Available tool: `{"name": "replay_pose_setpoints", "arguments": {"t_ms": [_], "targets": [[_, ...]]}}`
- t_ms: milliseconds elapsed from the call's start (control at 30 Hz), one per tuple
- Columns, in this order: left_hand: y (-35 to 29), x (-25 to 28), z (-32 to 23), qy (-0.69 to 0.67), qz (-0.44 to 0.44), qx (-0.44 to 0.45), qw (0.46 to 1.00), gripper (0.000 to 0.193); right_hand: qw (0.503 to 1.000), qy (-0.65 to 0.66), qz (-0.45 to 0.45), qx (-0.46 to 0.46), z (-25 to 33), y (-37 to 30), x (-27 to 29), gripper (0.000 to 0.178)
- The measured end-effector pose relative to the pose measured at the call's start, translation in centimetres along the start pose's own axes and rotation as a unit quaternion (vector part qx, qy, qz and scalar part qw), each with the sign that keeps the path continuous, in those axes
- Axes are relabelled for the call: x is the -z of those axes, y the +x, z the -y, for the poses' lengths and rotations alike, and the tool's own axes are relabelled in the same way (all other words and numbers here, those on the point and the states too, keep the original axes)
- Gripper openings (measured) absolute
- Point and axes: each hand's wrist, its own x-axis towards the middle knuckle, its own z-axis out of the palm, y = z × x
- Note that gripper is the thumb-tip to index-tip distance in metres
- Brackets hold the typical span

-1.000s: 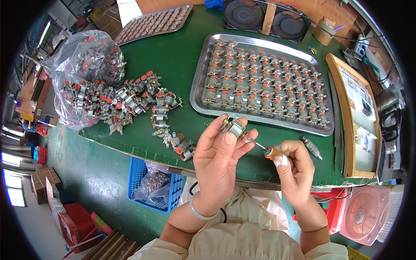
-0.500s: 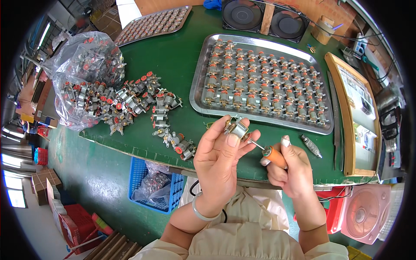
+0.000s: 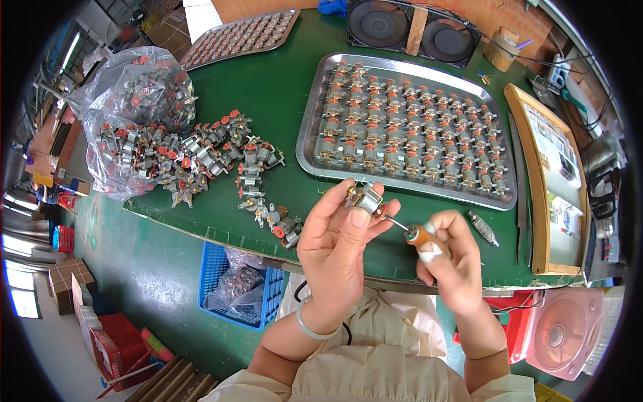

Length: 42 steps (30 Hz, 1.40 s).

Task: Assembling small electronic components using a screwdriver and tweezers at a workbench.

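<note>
My left hand [image 3: 338, 244] is closed on a small metal motor-like part [image 3: 365, 199], pinched between thumb and fingers above the table's front edge. An orange-handled screwdriver [image 3: 423, 237] is in my right hand [image 3: 452, 261], fingers and thumb wrapped round the handle. Its thin shaft points left, and the tip reaches the red underside of the held part. Beyond my hands lies a metal tray [image 3: 307, 144] with rows of similar parts with red discs. To the left, a loose heap of such parts [image 3: 201, 154] spills out of a clear plastic bag [image 3: 107, 100].
A second filled tray [image 3: 295, 30] stands at the back left. Two black fans [image 3: 378, 23] are at the back, and a wood-framed board [image 3: 536, 221] leans right. A grey cylindrical piece [image 3: 482, 228] lies near my right hand. Below the edge sits a blue crate [image 3: 211, 268].
My right hand's fingers have shifted round the screwdriver handle, with the thumb now lower and the index finger above. My left hand and its part stay nearly in place.
</note>
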Motion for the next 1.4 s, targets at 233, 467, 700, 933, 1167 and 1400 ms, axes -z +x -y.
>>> {"name": "replay_pose_setpoints", "arguments": {"t_ms": [233, 467, 700, 933, 1167, 1400], "targets": [[-0.2, 0.5, -0.3, 0.004, 0.023, 0.012, 1.000, 0.033, 0.958, 0.044, 0.113, -0.258, 1.6, 0.8, 2.2, 0.048], [0.4, 1.6, -0.1, 0.135, 0.143, -0.014, 0.980, 0.032, 0.997, 0.064, 0.043, -0.024, 3.6, 2.7, 4.7, 0.034], [1.1, 2.0, 0.3, 0.427, 0.230, -0.070, 0.872, 0.027, 0.965, -0.176, 0.074, 0.180, 4.8, 3.8, 2.2, 0.045], [1.0, 2.1, 0.2, 0.417, 0.227, -0.057, 0.878, 0.027, 0.961, -0.159, 0.127, 0.186, 3.8, 4.9, 2.4, 0.046], [1.0, 2.0, 0.1, 0.430, 0.222, -0.041, 0.874, 0.027, 0.977, -0.117, 0.119, 0.131, 3.7, 5.2, 2.4, 0.043], [1.0, 2.2, 0.5, 0.434, 0.213, -0.058, 0.873, 0.026, 0.972, -0.163, 0.104, 0.132, 3.7, 5.2, 1.8, 0.041]]}}
